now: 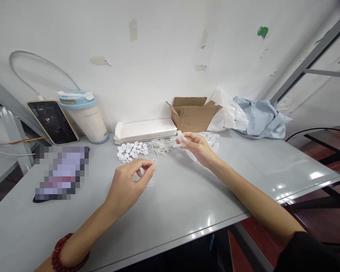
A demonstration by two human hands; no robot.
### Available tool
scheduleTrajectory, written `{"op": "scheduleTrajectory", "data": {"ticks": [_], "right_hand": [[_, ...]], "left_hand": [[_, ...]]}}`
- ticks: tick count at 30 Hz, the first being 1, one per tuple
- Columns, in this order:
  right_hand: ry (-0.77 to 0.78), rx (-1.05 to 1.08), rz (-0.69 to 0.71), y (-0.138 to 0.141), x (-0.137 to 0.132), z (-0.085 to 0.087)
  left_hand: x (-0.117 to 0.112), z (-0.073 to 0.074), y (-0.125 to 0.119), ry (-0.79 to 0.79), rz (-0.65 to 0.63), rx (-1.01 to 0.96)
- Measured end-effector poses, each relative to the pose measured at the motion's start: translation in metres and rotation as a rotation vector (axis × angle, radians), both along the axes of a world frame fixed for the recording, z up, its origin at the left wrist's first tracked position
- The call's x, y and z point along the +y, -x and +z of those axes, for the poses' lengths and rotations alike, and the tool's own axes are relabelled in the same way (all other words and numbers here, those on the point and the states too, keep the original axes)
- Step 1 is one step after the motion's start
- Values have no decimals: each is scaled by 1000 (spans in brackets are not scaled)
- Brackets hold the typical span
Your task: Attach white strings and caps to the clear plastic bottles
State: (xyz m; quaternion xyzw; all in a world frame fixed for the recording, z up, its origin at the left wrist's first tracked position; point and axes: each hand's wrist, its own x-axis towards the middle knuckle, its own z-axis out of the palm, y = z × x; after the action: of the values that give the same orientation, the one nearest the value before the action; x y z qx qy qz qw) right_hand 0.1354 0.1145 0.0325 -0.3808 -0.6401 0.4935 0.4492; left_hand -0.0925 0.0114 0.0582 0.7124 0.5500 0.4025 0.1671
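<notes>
My left hand [132, 179] is closed in a pinch over the table [170, 211]. A small translucent piece [153, 161] shows at its fingertips, too faint to name. A further clear shape shows below and behind the fingers. My right hand [197, 148] holds a translucent white plastic piece [181, 139] between thumb and fingers; its exact kind is unclear. Beyond the left hand lies a pile of small white ring-like caps [130, 152]. Beside them is a tangle of thin whitish strips [159, 147]. Several translucent plastic pieces [214, 140] lie behind my right hand, partly hidden by it.
Along the wall stand a stack of flat white cartons [147, 130], an open cardboard box [197, 118], a white plastic bag [228, 111] and a light blue cloth [262, 118]. A phone [53, 122], a tumbler [86, 119] and a blurred-out flat item [62, 173] are at left.
</notes>
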Motion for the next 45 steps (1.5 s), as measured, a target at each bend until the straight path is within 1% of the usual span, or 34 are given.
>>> {"op": "scheduleTrajectory", "data": {"ticks": [2,3,5,9,13,16,18,22,25,32,39,45], "right_hand": [[197,243,94,5,-8,6],[274,316,123,8,-12,8],[392,395,168,14,-19,9],[542,472,282,25,-31,6],[614,513,418,29,-39,2],[636,499,541,31,-44,1],[644,456,598,32,-47,0],[647,378,642,34,-50,1],[630,364,657,34,-50,2],[579,332,603,36,-52,3],[510,291,530,37,-53,3],[479,287,474,37,-53,-2]], "left_hand": [[0,-1,0,-4,1,9],[1,-1,0,-5,0,14],[2,-2,0,-6,1,22],[3,-4,1,-1,17,32],[4,-7,3,-4,28,39],[5,-8,4,-4,34,50],[5,-8,4,-7,27,66],[5,-8,3,-34,-22,111],[5,-11,3,-99,-62,163],[9,-22,5,-335,-153,275],[7,-22,4,-404,-172,310],[7,-20,1,-458,-186,300]]}}
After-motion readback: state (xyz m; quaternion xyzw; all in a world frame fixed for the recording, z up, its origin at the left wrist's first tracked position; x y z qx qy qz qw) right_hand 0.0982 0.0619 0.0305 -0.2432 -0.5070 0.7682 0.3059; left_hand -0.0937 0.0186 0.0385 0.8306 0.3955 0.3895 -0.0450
